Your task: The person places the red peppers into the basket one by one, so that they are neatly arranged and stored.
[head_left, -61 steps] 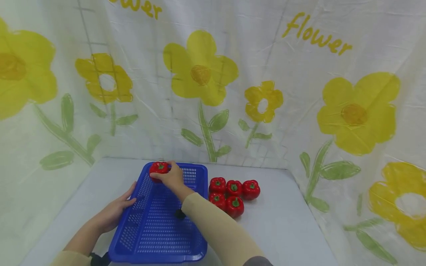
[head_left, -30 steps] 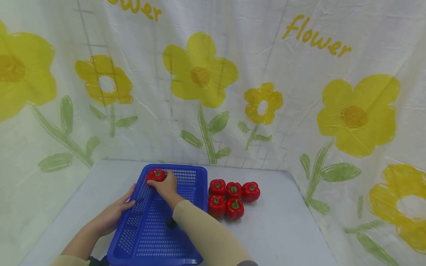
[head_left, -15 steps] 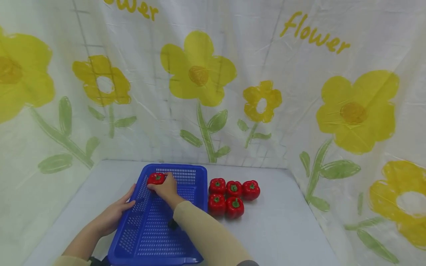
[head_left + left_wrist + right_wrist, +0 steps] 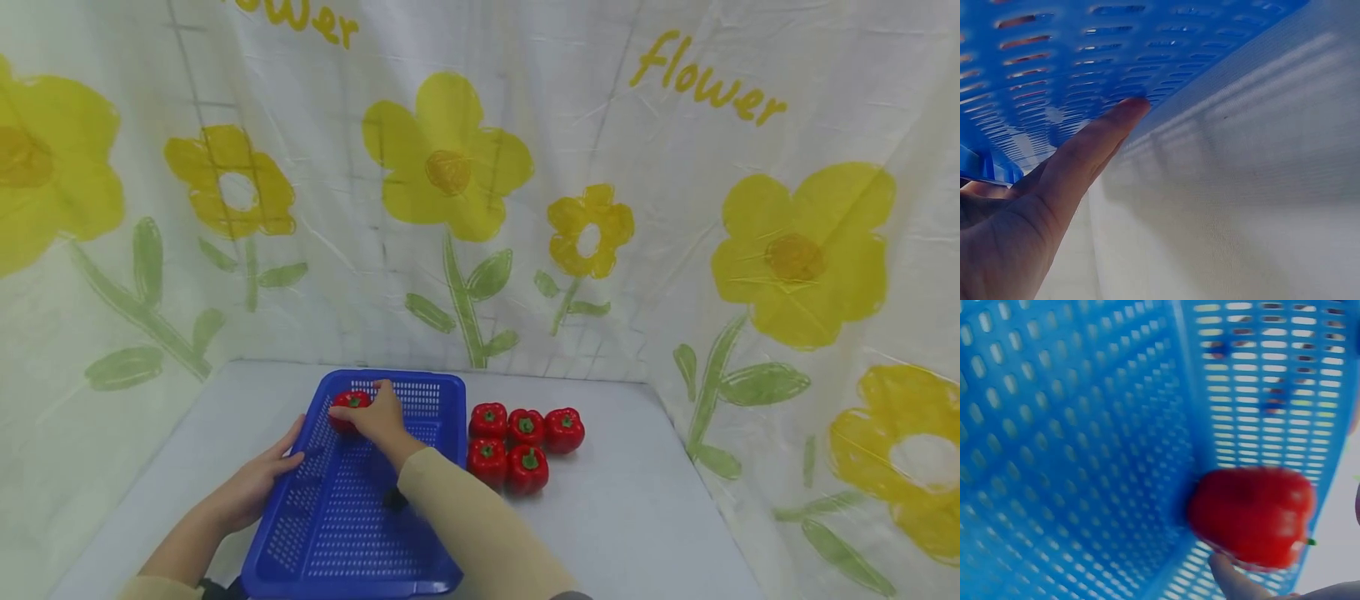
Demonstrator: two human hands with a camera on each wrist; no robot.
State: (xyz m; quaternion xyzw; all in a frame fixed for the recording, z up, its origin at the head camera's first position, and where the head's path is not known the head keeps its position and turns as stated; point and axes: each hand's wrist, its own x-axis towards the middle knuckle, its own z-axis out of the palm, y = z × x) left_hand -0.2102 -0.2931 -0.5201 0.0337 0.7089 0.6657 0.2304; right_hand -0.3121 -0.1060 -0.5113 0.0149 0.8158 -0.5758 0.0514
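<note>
A blue perforated plastic basket [image 4: 360,533] lies on the table, its long side pointing away from me. My left hand [image 4: 251,492] holds its left side, thumb over the rim and a straight finger [image 4: 1094,147] along the outer wall. One red bell pepper [image 4: 348,402] sits inside the far left corner; in the right wrist view this red pepper [image 4: 1250,515] is against the basket walls. Over it, my right hand [image 4: 382,417] has its thumb and forefinger spread, the forefinger apart from the pepper. A fingertip [image 4: 1225,572] is close beside it; contact is unclear.
Several more red bell peppers [image 4: 527,467] stand in a cluster against or close to the basket's right side, stems up. The white table [image 4: 637,517] ends at a hanging white curtain [image 4: 322,325] printed with yellow flowers.
The right hand has lowered the pepper into the basket's far left corner. Its fingers have now spread and lifted slightly off it. The left hand stays on the basket.
</note>
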